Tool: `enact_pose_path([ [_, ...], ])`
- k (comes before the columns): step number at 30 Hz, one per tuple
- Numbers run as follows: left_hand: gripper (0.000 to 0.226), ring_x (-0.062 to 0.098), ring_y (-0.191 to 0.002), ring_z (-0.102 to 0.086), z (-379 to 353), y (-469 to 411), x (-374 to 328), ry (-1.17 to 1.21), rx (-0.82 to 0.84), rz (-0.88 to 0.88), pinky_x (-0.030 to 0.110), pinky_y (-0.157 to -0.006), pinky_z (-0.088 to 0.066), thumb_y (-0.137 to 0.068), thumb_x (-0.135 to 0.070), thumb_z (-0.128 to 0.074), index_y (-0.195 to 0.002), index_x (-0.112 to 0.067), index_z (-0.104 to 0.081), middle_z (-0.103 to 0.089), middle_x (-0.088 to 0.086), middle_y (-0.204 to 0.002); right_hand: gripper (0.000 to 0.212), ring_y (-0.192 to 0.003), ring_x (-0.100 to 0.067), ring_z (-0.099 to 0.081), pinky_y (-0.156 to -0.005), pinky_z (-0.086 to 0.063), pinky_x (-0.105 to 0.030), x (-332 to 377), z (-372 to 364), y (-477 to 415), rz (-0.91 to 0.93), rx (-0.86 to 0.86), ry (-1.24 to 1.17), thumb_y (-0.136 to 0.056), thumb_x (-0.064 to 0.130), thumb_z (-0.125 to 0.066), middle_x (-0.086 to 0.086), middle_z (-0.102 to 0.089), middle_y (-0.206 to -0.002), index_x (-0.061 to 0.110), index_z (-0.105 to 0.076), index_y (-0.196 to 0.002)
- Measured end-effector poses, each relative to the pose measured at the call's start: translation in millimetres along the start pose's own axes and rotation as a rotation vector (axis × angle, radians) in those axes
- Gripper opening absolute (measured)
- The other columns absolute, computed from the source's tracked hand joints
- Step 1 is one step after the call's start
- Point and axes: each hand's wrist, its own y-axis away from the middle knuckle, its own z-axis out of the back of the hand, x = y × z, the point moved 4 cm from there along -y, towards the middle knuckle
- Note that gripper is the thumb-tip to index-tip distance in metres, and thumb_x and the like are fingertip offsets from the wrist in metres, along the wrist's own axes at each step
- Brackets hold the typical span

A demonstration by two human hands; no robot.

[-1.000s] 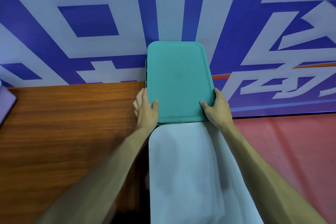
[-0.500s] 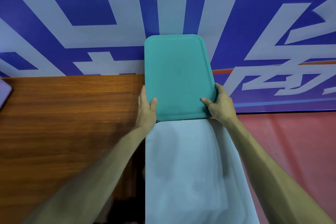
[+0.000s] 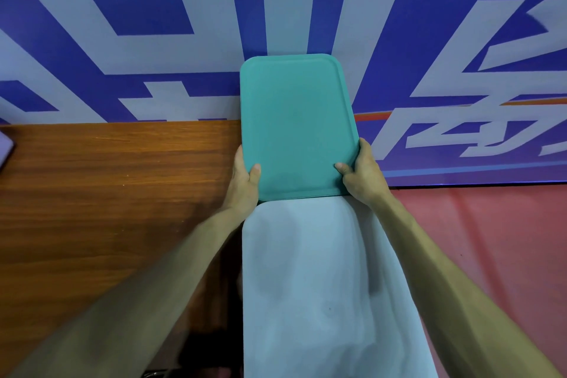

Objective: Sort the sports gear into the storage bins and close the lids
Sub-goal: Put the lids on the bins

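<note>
A teal green rectangular lid (image 3: 296, 126) lies flat in the middle of the view, and whatever sits beneath it is hidden. My left hand (image 3: 244, 181) grips the lid's near left corner, thumb on top. My right hand (image 3: 363, 176) grips the near right corner, thumb on top as well. No sports gear is visible.
A wooden table (image 3: 101, 193) spreads out to the left, with a pale object (image 3: 4, 147) at its left edge. A blue and white patterned floor (image 3: 153, 40) lies beyond, a red floor (image 3: 491, 239) to the right. My pale blue garment (image 3: 322, 285) fills the lower middle.
The lid no longer shows a strip of bin under its left and near edges. Both hands stay on the same corners, and the view has shifted a little.
</note>
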Motion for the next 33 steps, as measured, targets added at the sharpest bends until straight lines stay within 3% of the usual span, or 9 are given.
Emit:
enact_pose_path([
  [5,0.063,0.014,-0.132,-0.033,6.8,-10.4,-7.6,-0.058,0.036,0.015,0.035,-0.112,-0.027,-0.098,-0.011,-0.039,-0.151,-0.027,-0.01,-0.026,0.0,-0.149,0.064,-0.13,-0.026,-0.041,-0.106,-0.037,-0.042,-2.7,-2.7,-2.7,-0.003,0.037,0.001,-0.091,0.013,-0.056,-0.005,-0.037,-0.143,0.019,-0.021,-0.143],
  [8,0.083,0.012,-0.141,-0.012,11.6,-24.6,-29.3,-0.213,0.102,-0.048,0.032,-0.115,-0.012,-0.09,0.004,-0.04,-0.151,-0.027,0.007,0.003,-0.008,-0.157,0.081,-0.146,-0.018,-0.014,-0.111,-0.026,-0.037,2.1,-1.4,-2.9,0.02,0.081,0.142,-0.095,0.015,-0.053,0.0,-0.002,-0.16,0.022,0.004,-0.152],
  [11,0.076,0.013,-0.146,0.009,13.6,-43.7,-43.5,-0.524,0.104,-0.101,0.035,-0.119,0.0,-0.093,-0.004,-0.035,-0.151,-0.02,0.012,0.019,-0.009,-0.157,0.082,-0.147,-0.017,-0.009,-0.111,-0.025,-0.034,6.0,3.5,-4.7,0.031,0.13,0.267,-0.096,0.017,-0.052,0.003,0.014,-0.16,0.021,0.007,-0.152],
  [17,0.062,0.024,-0.146,-0.01,11.6,-60.7,-32.4,-0.736,0.094,-0.143,0.039,-0.119,-0.015,-0.101,-0.034,-0.031,-0.15,-0.005,-0.005,0.001,0.006,-0.159,0.06,-0.134,-0.032,-0.039,-0.098,-0.039,-0.045,23.6,2.4,-13.1,0.058,0.0,0.53,-0.096,0.029,-0.047,-0.005,-0.004,-0.161,0.004,-0.021,-0.144],
  [20,0.056,0.028,-0.134,-0.029,13.1,-68.2,-36.8,-0.777,0.017,-0.223,0.039,-0.111,-0.027,-0.1,-0.034,-0.036,-0.143,-0.001,-0.022,-0.023,0.013,-0.147,0.044,-0.108,-0.038,-0.055,-0.079,-0.043,-0.041,30.8,4.7,-23.4,0.12,-0.131,0.559,-0.097,0.033,-0.045,-0.018,-0.043,-0.135,0.001,-0.036,-0.125],
  [22,0.047,0.027,-0.125,-0.036,15.0,-75.4,-38.2,-0.698,-0.05,-0.239,0.034,-0.105,-0.03,-0.099,-0.029,-0.04,-0.136,-0.002,-0.031,-0.032,0.014,-0.136,0.034,-0.095,-0.04,-0.058,-0.073,-0.043,-0.041,32.6,5.0,-32.3,0.144,-0.168,0.522,-0.098,0.03,-0.045,-0.017,-0.049,-0.122,0.003,-0.037,-0.117],
  [27,0.048,0.009,-0.116,-0.036,13.4,-86.0,-33.1,-0.259,-0.052,-0.101,0.017,-0.098,-0.022,-0.101,-0.014,-0.033,-0.147,-0.013,-0.018,-0.021,0.005,-0.142,0.048,-0.108,-0.04,-0.056,-0.083,-0.047,-0.045,32.1,-4.7,-52.2,0.082,-0.131,0.536,-0.096,0.023,-0.036,-0.007,-0.02,-0.157,0.011,-0.023,-0.14],
  [31,0.049,-0.002,-0.112,-0.027,10.2,-84.2,-28.0,-0.2,-0.097,-0.127,0.003,-0.09,-0.016,-0.101,-0.009,-0.029,-0.149,-0.015,-0.019,-0.026,0.006,-0.145,0.059,-0.121,-0.038,-0.051,-0.088,-0.046,-0.046,36.7,-8.1,-63.4,0.049,-0.163,0.604,-0.094,0.021,-0.032,-0.011,-0.011,-0.159,0.006,-0.014,-0.148],
  [33,0.048,-0.002,-0.113,-0.029,11.5,-84.1,-26.2,-0.175,-0.101,-0.136,0.003,-0.091,-0.018,-0.101,-0.008,-0.029,-0.148,-0.016,-0.022,-0.029,0.006,-0.144,0.057,-0.137,-0.035,-0.034,-0.101,-0.039,-0.046,37.8,-14.3,-65.6,0.056,-0.167,0.556,-0.098,0.025,-0.031,-0.016,-0.01,-0.159,0.002,-0.014,-0.148],
])
